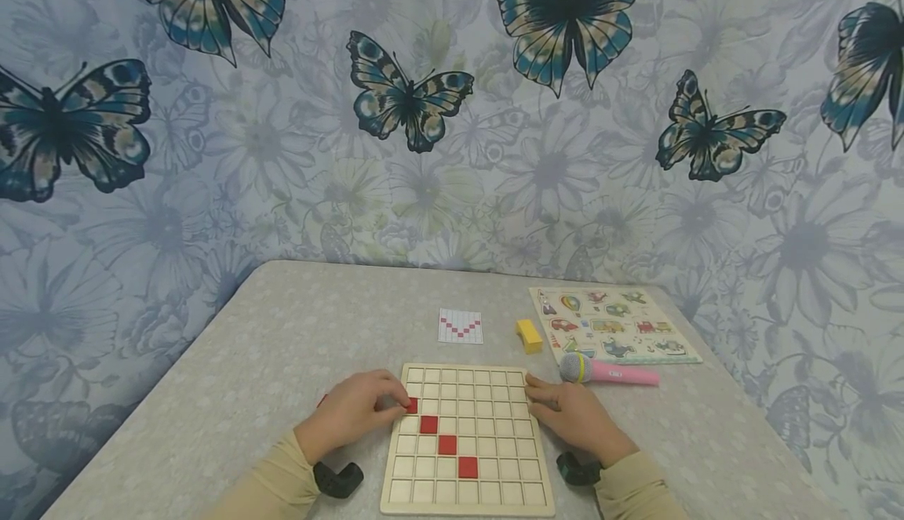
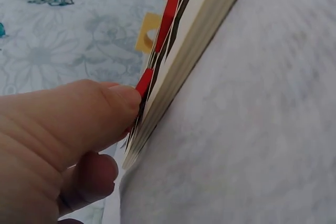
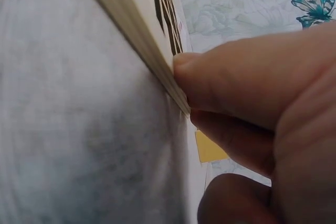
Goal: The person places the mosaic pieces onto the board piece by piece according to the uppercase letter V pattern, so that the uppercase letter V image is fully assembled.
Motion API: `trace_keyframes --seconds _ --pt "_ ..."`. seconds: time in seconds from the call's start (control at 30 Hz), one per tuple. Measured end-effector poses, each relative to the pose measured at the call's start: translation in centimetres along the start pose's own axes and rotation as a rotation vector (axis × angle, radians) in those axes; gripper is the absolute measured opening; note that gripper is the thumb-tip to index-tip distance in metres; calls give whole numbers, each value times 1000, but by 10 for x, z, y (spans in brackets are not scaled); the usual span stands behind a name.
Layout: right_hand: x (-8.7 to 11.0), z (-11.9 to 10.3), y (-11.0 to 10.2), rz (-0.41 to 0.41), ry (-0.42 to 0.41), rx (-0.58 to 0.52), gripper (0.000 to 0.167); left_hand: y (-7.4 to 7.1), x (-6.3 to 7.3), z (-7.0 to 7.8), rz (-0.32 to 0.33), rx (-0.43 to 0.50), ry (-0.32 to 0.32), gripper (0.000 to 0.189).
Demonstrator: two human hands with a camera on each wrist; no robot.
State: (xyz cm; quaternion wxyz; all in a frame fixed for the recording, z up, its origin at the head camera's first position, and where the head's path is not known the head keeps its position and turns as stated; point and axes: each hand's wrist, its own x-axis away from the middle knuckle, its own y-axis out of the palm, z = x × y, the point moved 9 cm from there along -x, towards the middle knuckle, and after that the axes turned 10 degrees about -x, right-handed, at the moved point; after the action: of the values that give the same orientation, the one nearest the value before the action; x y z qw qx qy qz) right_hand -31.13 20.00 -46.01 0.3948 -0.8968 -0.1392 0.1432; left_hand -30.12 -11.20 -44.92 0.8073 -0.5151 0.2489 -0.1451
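A light wooden grid board [image 1: 494, 492] lies flat on the table. Three red square tiles sit in its cells on a diagonal, one of them a red tile [image 1: 447, 445] near the middle. At the board's left edge my left hand [image 1: 356, 406] pinches another red tile [image 2: 144, 83] between thumb and finger, at a cell of the leftmost column. My right hand [image 1: 579, 418] rests against the board's right side near the far corner. In the right wrist view the thumb [image 3: 202, 80] touches the board's edge.
Behind the board lies a white card [image 1: 461, 326] with a pink V of squares on a grid. A yellow block [image 1: 528, 336], a pink toy microphone [image 1: 621, 373] and a picture board [image 1: 614, 324] are at the back right. Something red [image 1: 322, 399] shows partly behind my left hand.
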Motion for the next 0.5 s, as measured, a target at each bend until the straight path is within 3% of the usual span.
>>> trace_keyframes --seconds 0.27,0.5 --pt "0 0 0 0 12 10 34 6 -2 1 -12 19 6 11" --pt "1 -5 -2 6 -27 10 35 3 -1 3 15 2 -12 5"
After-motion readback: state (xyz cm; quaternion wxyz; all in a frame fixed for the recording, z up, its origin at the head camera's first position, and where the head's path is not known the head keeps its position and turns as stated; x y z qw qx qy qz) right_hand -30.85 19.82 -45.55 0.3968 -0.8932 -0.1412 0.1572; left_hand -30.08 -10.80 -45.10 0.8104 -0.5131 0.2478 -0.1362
